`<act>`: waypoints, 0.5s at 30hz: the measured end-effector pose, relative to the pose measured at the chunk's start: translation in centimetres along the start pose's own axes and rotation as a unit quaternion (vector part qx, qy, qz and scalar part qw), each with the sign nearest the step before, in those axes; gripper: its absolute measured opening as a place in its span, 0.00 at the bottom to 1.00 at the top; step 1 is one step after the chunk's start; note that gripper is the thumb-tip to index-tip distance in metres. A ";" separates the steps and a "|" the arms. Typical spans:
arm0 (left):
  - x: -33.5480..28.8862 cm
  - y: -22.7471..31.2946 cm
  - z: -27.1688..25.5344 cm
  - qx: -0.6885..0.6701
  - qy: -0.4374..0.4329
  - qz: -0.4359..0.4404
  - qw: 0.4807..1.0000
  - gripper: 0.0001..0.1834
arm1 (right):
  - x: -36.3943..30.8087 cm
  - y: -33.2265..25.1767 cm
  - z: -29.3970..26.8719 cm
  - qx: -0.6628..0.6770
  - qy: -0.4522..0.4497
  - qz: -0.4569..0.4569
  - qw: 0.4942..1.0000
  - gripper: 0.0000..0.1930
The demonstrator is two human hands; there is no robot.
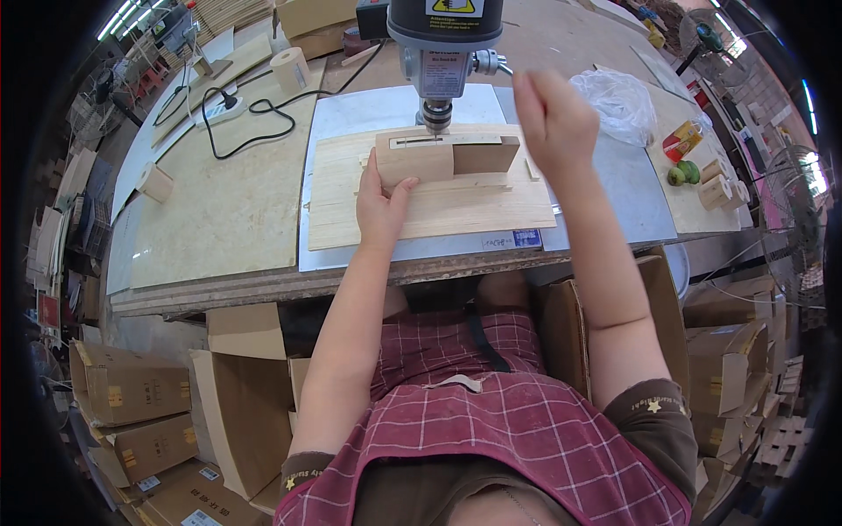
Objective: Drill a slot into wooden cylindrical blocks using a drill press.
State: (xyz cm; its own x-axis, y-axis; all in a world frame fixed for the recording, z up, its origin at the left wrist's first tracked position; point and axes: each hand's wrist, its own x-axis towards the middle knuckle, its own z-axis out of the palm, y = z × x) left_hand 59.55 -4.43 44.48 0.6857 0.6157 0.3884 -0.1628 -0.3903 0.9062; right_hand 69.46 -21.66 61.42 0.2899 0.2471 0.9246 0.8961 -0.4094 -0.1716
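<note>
A bench drill press stands at the far middle of the table, its chuck pointing down. Below the chuck is a small light-wood box, with a slotted pale strip along its top and a darker section at its right. My left hand grips the box's left end, thumb on the near face. My right hand is closed in a fist at the feed lever on the press's right side; the fingers hide the lever's end. The box rests on a flat wooden board.
A power strip with a black cable and rolls of tape lie left. At right are a plastic bag, a bottle, green fruit and more rolls. Cardboard boxes stand below the table on both sides.
</note>
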 end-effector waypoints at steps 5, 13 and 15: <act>0.2 -0.4 0.1 -0.008 0.010 0.015 1.000 0.40 | 8.2 1.8 0.7 -0.040 -0.047 0.002 0.998 0.13; 0.1 0.8 0.9 0.040 -0.013 -0.004 0.999 0.39 | 12.2 5.8 4.2 -0.052 -0.193 0.043 0.979 0.19; -0.1 1.3 1.7 0.041 -0.022 -0.009 0.999 0.39 | 12.2 5.8 4.3 -0.045 -0.191 0.042 0.980 0.19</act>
State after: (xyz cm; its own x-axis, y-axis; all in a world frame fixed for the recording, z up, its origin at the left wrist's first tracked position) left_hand 60.48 -6.14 45.33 0.7183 0.5933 0.3632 -0.0936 -0.4349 0.8956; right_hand 79.64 -17.28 70.22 0.4809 0.5132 0.7109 0.8358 -0.5132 -0.1950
